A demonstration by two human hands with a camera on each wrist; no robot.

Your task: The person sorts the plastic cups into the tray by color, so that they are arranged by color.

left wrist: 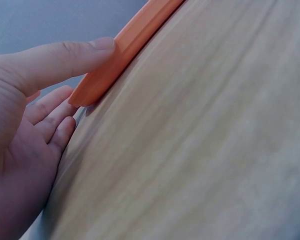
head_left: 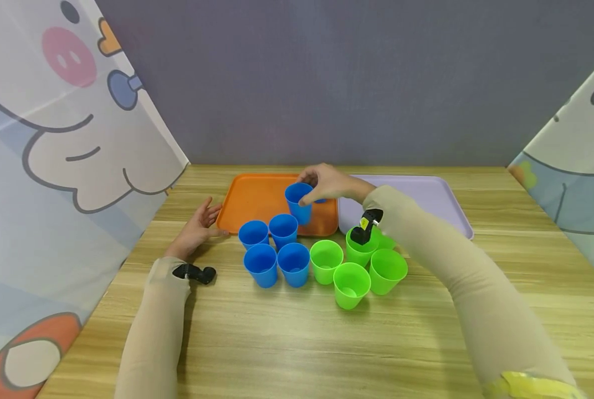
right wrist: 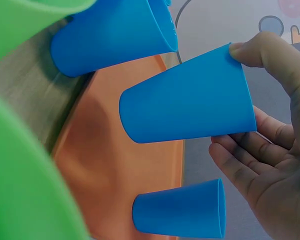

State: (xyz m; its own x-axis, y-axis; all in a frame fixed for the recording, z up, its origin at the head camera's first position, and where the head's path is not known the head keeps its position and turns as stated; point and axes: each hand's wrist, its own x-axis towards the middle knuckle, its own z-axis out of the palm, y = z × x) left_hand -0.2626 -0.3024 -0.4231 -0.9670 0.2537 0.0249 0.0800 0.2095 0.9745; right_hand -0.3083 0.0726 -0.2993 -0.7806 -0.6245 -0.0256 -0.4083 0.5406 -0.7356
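Observation:
My right hand (head_left: 329, 183) grips a blue cup (head_left: 299, 206) near its rim, thumb on one side and fingers on the other. That cup hangs upright over the orange tray (head_left: 254, 197), its base apart from the tray in the right wrist view. A second blue cup (right wrist: 180, 210) stands on the tray, mostly hidden behind the hand in the head view. My left hand (head_left: 197, 228) lies at the tray's left front corner, fingers spread. Its thumb (left wrist: 85, 57) touches the orange rim (left wrist: 117, 55). Several blue cups (head_left: 261, 266) stand before the tray.
Several green cups (head_left: 352, 285) stand to the right of the blue ones, partly under the right forearm. A lavender tray (head_left: 421, 194) adjoins the orange tray on the right. Behind the wooden table (head_left: 297, 349) rises a grey wall (head_left: 327, 83), with cartoon-printed sheets at both sides.

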